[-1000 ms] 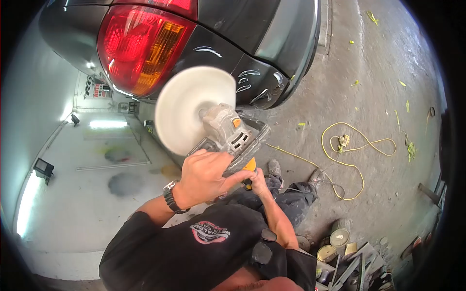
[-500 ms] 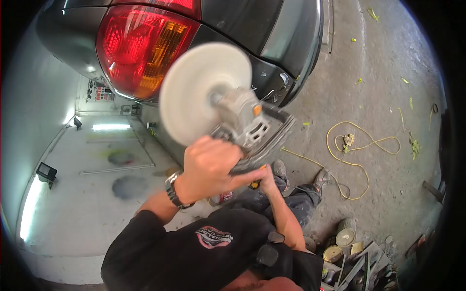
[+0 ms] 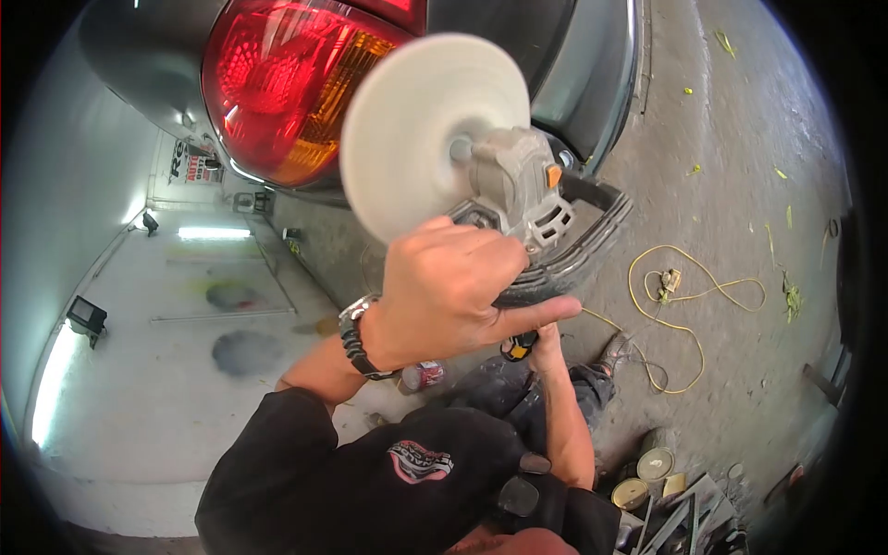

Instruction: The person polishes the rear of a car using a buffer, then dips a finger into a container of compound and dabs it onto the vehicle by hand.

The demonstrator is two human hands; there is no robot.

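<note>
A power polisher (image 3: 513, 176) with a round, pale buffing pad (image 3: 407, 139) is held up by the car's rear corner. The pad's face looks smooth and blurred. It overlaps the edge of the red and amber tail light (image 3: 268, 102) in view; whether it touches the car, I cannot tell. My left hand (image 3: 453, 287), watch on its wrist, is wrapped round the black loop handle (image 3: 592, 254). Lower down, my right hand (image 3: 548, 350) is closed on the polisher's rear end, which is black and yellow and mostly hidden behind my left hand.
Dark car bodywork (image 3: 592, 83) fills the top. A yellow cord (image 3: 698, 342) loops over the concrete floor at right. Cans (image 3: 657, 462) and a box of tools (image 3: 684, 518) stand at lower right. A red-labelled can (image 3: 424, 375) sits near my legs. Lamps line the left wall.
The polisher and both hands have moved right and slightly up in view. The pad and polisher now cover most of the marked bumper corner. The car has also shifted a little in view.
</note>
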